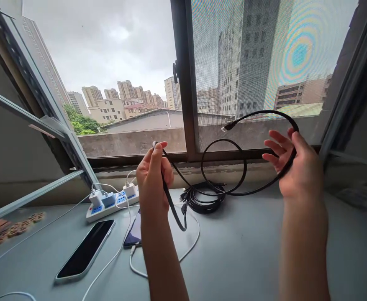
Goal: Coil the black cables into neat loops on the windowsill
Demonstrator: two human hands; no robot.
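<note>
A black cable [265, 188] runs in loose loops between my two hands. My left hand [155, 171] pinches it between thumb and fingers, and a short tail with a black plug [183, 209] dangles below that hand. Over on the right, my right hand [296, 163] holds the cable at the thumb, palm facing in and the other fingers spread. From there the cable arcs up and left to a free plug [229, 126] with a pale tip, in front of the window. A coiled black cable [206, 205] lies on the grey table [233, 259], behind the hanging loop.
A white power strip [112, 205] with several chargers sits at the back left. A phone [85, 251] lies in front of it, and a second phone [133, 230] is partly behind my left arm. White charging cables [120, 246] cross the table. A metal frame [51, 125] stands left.
</note>
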